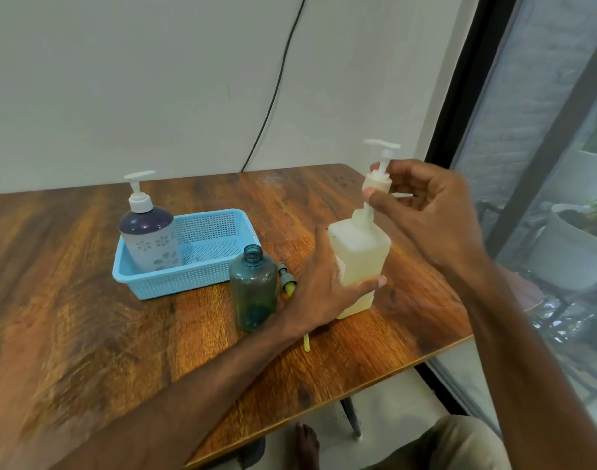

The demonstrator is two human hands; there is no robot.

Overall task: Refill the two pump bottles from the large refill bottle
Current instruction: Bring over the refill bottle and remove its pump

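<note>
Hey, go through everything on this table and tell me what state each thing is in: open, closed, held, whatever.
white bottle: upright on the table, unsealed, gripped by the left hand
white pump: lifted off the neck, tube end in the neck, pinched by the right hand
teal bottle: upright, uncapped
loose pump: lying on the table
flowered bottle: upright, pump on
basket: holds the flowered bottle
</note>
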